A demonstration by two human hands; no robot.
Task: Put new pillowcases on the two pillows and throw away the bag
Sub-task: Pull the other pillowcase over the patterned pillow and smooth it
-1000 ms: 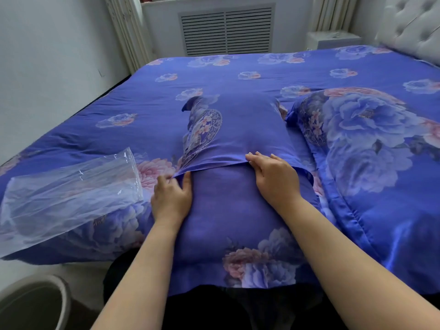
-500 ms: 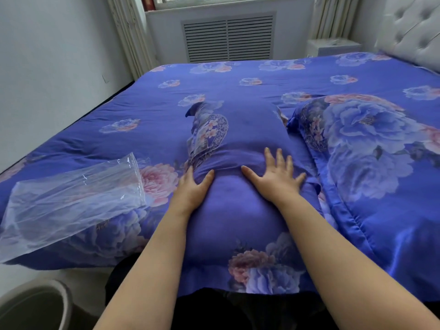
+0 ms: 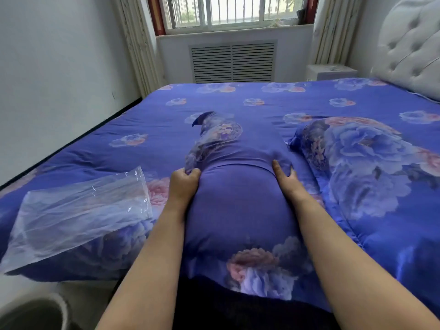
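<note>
On the bed (image 3: pixel 262 96), left hand (image 3: pixel 183 186) pinches the pillowcase (image 3: pixel 228 148); right hand (image 3: pixel 285 179) presses the pillow (image 3: pixel 238 210), fingers straight. Uneven pulling could bunch the fabric.

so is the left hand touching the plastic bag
Apart. The head view shows the left hand pinching the pillowcase edge, with a strip of blue floral bedspread visible between it and the plastic bag.
</note>
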